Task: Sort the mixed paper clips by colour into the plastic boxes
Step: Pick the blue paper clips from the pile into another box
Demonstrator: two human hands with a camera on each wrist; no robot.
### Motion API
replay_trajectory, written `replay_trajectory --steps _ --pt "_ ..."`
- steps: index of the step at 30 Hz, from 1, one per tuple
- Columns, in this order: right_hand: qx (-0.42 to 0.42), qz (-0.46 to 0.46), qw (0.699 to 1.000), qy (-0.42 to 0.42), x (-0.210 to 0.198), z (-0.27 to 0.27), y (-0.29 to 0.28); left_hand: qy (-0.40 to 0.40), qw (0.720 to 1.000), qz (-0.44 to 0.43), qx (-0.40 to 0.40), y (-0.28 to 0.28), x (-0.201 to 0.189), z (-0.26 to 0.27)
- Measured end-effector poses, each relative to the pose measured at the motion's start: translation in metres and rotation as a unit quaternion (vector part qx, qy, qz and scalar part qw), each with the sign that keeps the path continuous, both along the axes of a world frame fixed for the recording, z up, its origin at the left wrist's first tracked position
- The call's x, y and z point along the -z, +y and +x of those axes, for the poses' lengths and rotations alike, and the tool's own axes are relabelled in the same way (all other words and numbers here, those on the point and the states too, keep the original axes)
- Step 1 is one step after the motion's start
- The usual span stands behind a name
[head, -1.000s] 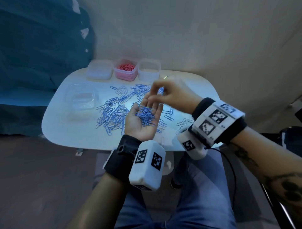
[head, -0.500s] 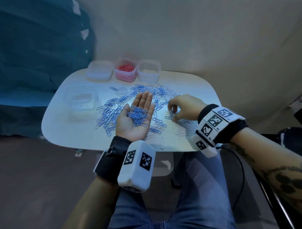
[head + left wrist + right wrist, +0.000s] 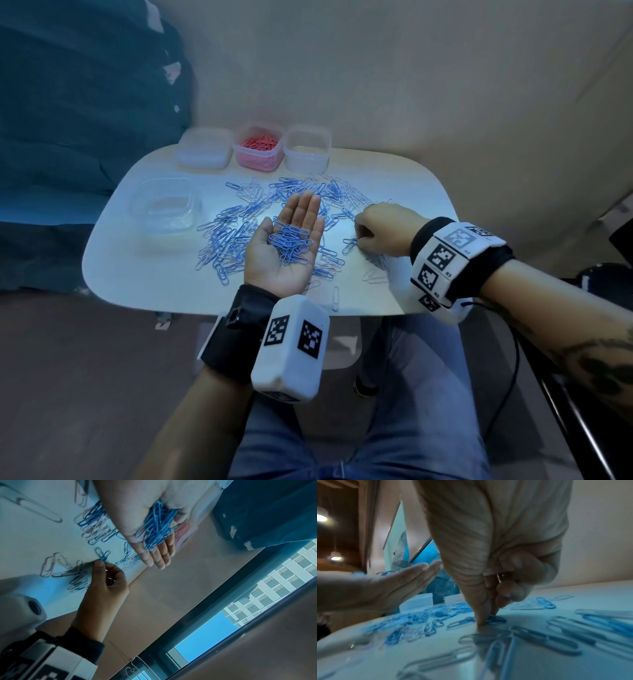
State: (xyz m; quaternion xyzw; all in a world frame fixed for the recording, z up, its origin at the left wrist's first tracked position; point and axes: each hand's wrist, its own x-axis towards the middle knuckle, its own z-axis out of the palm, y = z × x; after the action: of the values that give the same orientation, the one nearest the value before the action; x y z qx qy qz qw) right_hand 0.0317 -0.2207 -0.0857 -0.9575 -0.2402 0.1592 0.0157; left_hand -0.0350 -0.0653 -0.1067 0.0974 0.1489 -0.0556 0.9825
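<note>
My left hand [image 3: 303, 212] lies palm up over the table's middle with its fingers straight, and a heap of blue paper clips [image 3: 291, 245] rests in the palm [image 3: 130, 513]. To its right, my right hand [image 3: 359, 241] is down on the table. Its thumb and forefinger pinch a blue clip [image 3: 102, 556] that lies on the surface [image 3: 496, 619]. Mixed blue and pale clips [image 3: 239, 222] are spread over the white table [image 3: 137, 274]. At the back stands a box of pink clips [image 3: 257, 163] between two clear boxes [image 3: 203, 154] [image 3: 306, 156].
A larger clear box [image 3: 164, 212] stands at the table's left. Loose pale clips [image 3: 375, 275] lie near the front right edge, and a single one [image 3: 335, 298] at the front. My knees are below the table; a wall runs behind it.
My right hand has left the spot above my left palm, dropped to the table on the right and taken a blue clip between its fingertips. The left hand has shifted slightly left.
</note>
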Motion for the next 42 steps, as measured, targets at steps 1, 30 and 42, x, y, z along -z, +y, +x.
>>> replay_trajectory --steps 1,30,42 --pt "-0.016 -0.023 0.999 -0.017 0.0 -0.001 0.002 0.0 1.0 0.002 0.0 0.0 0.0 0.0" --pt "0.015 0.046 0.999 -0.017 -0.014 0.017 0.014 0.056 0.997 -0.007 -0.058 0.032 -0.01 -0.004" --pt "0.08 0.092 0.992 -0.017 0.004 0.045 0.023 0.065 0.997 -0.009 -0.047 0.027 -0.012 -0.005"
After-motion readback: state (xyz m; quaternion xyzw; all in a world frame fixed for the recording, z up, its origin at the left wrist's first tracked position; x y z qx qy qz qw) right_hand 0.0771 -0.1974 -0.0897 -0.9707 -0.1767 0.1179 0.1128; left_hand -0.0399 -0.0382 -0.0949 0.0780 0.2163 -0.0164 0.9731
